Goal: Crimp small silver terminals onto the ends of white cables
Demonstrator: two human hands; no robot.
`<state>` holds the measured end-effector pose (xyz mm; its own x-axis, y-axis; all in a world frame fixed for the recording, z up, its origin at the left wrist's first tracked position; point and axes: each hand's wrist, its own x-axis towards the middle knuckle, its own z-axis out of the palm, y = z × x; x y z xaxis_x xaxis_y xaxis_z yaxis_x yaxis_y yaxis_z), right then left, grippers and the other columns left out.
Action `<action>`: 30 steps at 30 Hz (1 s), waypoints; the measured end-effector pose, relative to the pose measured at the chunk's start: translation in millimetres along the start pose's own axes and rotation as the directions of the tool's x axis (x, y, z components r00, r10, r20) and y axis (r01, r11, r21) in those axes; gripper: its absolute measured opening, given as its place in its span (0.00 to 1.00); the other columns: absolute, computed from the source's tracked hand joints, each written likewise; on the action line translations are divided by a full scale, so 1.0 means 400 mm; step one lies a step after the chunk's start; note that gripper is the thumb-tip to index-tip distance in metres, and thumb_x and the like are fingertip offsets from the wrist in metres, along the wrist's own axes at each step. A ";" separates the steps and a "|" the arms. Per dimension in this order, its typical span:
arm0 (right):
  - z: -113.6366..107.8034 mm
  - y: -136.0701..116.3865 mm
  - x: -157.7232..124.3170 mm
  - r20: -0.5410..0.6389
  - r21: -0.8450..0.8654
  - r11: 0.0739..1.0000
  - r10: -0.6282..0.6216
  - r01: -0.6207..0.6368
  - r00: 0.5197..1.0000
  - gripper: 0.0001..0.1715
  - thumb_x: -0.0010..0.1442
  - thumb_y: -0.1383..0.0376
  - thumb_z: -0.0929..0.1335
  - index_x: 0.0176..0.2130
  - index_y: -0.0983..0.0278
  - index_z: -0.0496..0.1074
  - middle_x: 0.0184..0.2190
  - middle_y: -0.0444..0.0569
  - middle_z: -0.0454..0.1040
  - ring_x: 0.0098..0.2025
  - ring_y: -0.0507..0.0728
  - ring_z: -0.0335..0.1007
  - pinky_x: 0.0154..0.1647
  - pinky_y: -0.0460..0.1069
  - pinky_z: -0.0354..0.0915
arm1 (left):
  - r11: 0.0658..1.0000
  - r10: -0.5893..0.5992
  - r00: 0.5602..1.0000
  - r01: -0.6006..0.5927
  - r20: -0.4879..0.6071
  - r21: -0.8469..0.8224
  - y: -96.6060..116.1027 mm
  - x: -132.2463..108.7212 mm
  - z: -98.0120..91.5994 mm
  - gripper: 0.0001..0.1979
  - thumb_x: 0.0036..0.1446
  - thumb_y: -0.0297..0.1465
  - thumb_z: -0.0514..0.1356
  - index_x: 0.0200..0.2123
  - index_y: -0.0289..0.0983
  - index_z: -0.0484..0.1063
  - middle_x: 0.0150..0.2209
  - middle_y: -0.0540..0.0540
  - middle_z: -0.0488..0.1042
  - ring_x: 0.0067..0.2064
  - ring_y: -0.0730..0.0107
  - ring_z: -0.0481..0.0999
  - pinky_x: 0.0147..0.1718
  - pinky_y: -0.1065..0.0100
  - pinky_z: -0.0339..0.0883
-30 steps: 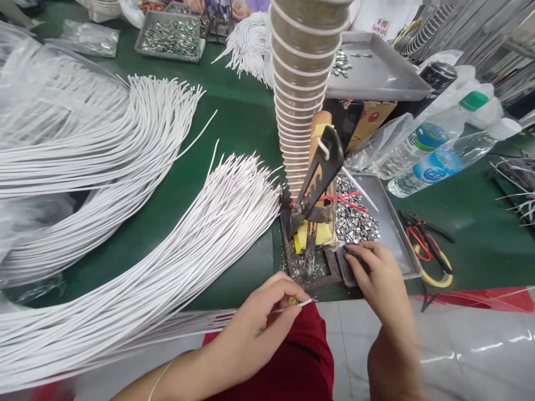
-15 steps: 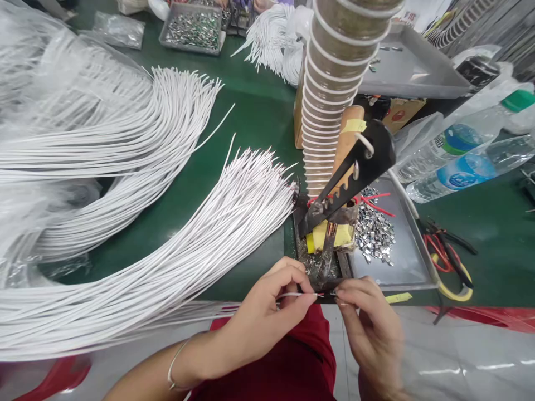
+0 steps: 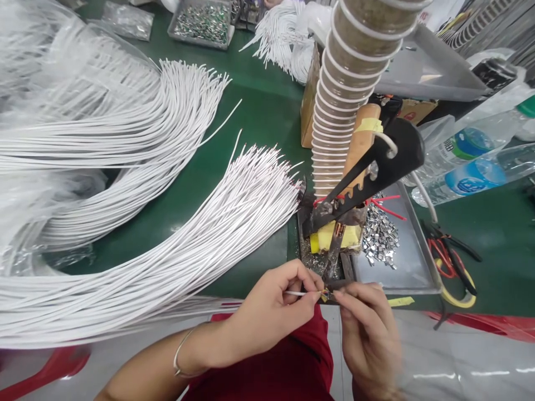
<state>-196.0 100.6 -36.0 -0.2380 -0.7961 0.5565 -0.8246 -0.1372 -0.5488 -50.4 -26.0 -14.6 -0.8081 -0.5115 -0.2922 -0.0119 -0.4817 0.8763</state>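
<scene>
My left hand (image 3: pixel 271 317) pinches a thin white cable (image 3: pixel 295 293) close to its stripped end, between thumb and forefinger. Opposite it, my right hand (image 3: pixel 370 323) has its fingertips closed on a small metal connector (image 3: pixel 330 295), partly hidden. The cable's end and this connector meet at the bench edge, just below the tip of an upright soldering iron (image 3: pixel 334 253). That iron has a wooden handle (image 3: pixel 361 145) and sits in a rig with a notched black lever (image 3: pixel 368 172). Fingers cover much of the joint, so the exact contact cannot be made out.
A large bundle of white cables (image 3: pixel 234 223) lies to the left. On the right, a metal tray (image 3: pixel 412 273) holds small metal shells, beside pliers (image 3: pixel 460 262) and water bottles (image 3: pixel 480 178). A ribbed hose (image 3: pixel 355 100) rises behind the iron.
My hands have come together, so the cable's end now meets the connector. The black lever's upper end reaches further right, with more white cord showing. The view has shifted slightly.
</scene>
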 end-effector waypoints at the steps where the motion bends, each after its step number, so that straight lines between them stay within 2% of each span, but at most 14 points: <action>1: -0.001 -0.001 -0.001 -0.013 -0.018 1.000 -0.007 0.006 1.000 0.19 0.64 0.78 0.66 0.51 0.63 0.71 0.45 0.50 0.70 0.45 0.53 0.71 0.44 0.51 0.73 | 1.000 0.000 1.000 0.000 -0.005 0.007 0.000 0.002 -0.001 0.06 0.61 0.25 0.61 0.33 0.34 0.66 0.39 0.48 0.72 0.37 0.75 0.69 0.36 0.72 0.64; 5: 0.005 -0.003 0.000 -0.058 -0.015 1.000 0.000 -0.001 0.998 0.15 0.63 0.77 0.67 0.47 0.62 0.69 0.45 0.49 0.73 0.46 0.53 0.74 0.45 0.49 0.76 | 1.000 -0.009 1.000 0.009 -0.009 -0.015 0.002 0.008 -0.007 0.06 0.61 0.25 0.61 0.33 0.34 0.66 0.41 0.48 0.73 0.36 0.77 0.68 0.35 0.73 0.63; 11: 0.017 -0.009 0.013 -0.066 -0.034 0.999 -0.030 0.027 0.997 0.14 0.63 0.78 0.68 0.46 0.64 0.69 0.46 0.50 0.74 0.47 0.52 0.76 0.49 0.47 0.76 | 0.999 0.002 1.000 -0.003 -0.010 -0.051 0.011 0.012 -0.015 0.06 0.61 0.25 0.61 0.33 0.34 0.66 0.41 0.48 0.73 0.35 0.78 0.68 0.35 0.74 0.63; 17: 0.014 -0.013 0.021 -0.090 -0.111 0.992 -0.076 0.066 0.993 0.12 0.63 0.77 0.69 0.45 0.65 0.71 0.44 0.49 0.76 0.45 0.53 0.77 0.46 0.49 0.77 | 0.999 -0.003 1.000 0.002 -0.010 -0.045 0.026 0.008 -0.016 0.07 0.62 0.25 0.62 0.32 0.34 0.66 0.40 0.49 0.73 0.37 0.77 0.70 0.37 0.73 0.65; 20: 0.018 -0.013 0.017 -0.082 -0.139 0.987 -0.096 0.084 0.992 0.12 0.62 0.78 0.70 0.45 0.67 0.71 0.44 0.51 0.75 0.45 0.52 0.76 0.47 0.48 0.76 | 1.000 0.020 0.999 -0.020 -0.027 0.021 0.029 0.005 -0.014 0.06 0.61 0.25 0.61 0.32 0.34 0.66 0.41 0.48 0.74 0.39 0.74 0.72 0.37 0.72 0.67; 24: 0.023 -0.015 0.015 -0.081 -0.175 0.979 -0.122 0.106 0.989 0.13 0.62 0.77 0.71 0.46 0.67 0.71 0.44 0.51 0.74 0.46 0.53 0.74 0.46 0.48 0.76 | 0.981 0.108 0.993 -0.099 -0.052 0.165 0.025 0.000 -0.009 0.05 0.61 0.23 0.60 0.33 0.36 0.67 0.41 0.47 0.76 0.41 0.71 0.75 0.37 0.71 0.68; 30: 0.020 -0.020 0.020 -0.100 -0.073 0.997 -0.010 0.002 0.995 0.08 0.64 0.76 0.67 0.42 0.66 0.69 0.44 0.50 0.70 0.46 0.51 0.72 0.43 0.47 0.75 | 0.962 0.125 0.990 -0.105 -0.065 0.253 0.007 -0.005 -0.006 0.05 0.63 0.24 0.59 0.33 0.36 0.68 0.41 0.48 0.77 0.42 0.71 0.76 0.39 0.71 0.67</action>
<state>-187.3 90.8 -32.2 -0.2799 -0.7321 0.6211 -0.8605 -0.0955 -0.5004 -47.3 -27.8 -12.6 -0.7634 -0.6126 -0.2047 -0.0760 -0.2294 0.9704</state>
